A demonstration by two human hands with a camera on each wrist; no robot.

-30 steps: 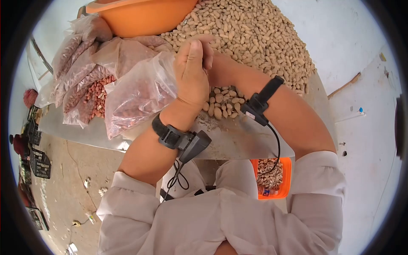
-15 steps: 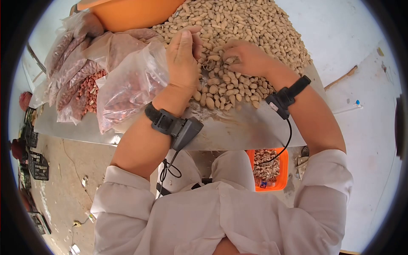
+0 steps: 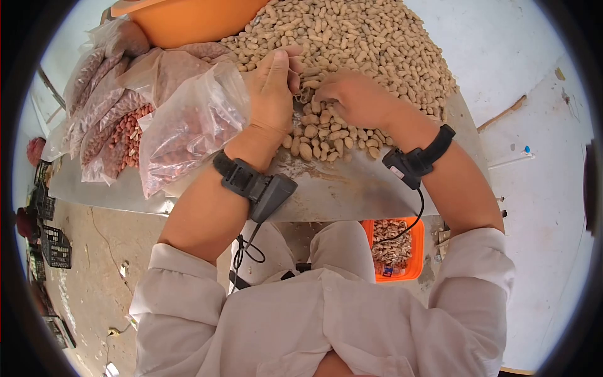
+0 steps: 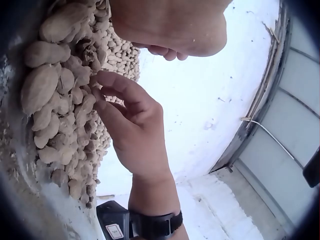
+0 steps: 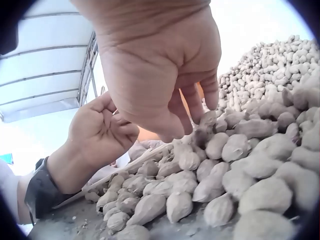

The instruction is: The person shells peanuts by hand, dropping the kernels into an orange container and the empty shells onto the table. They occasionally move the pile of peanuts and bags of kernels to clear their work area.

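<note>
A large heap of unshelled peanuts (image 3: 377,38) covers the tabletop, with a loose spread of larger peanuts (image 4: 42,87) along its near edge. My right hand (image 3: 358,97) reaches down into this near part, its thumb and fingers parted. In the right wrist view, its fingertips (image 5: 212,102) are right at a darker peanut (image 5: 204,132) among the others. My left hand (image 3: 271,91) stands on edge beside the peanuts, palm turned toward the right hand and thumb up. Its fingers are loosely curled, with nothing showing in them in the right wrist view.
Clear plastic bags of red shelled peanuts (image 3: 195,122) lie against the left hand's outer side. An orange basin (image 3: 195,22) stands behind them. Below the table's front edge (image 3: 339,210) sits an orange bin (image 3: 419,251) with peanut debris. Black crates (image 3: 56,246) stand on the floor at left.
My right hand has drawn back from beyond the left hand, moving right to the near peanuts, then slightly left among them. The left hand keeps nearly the same pose.
</note>
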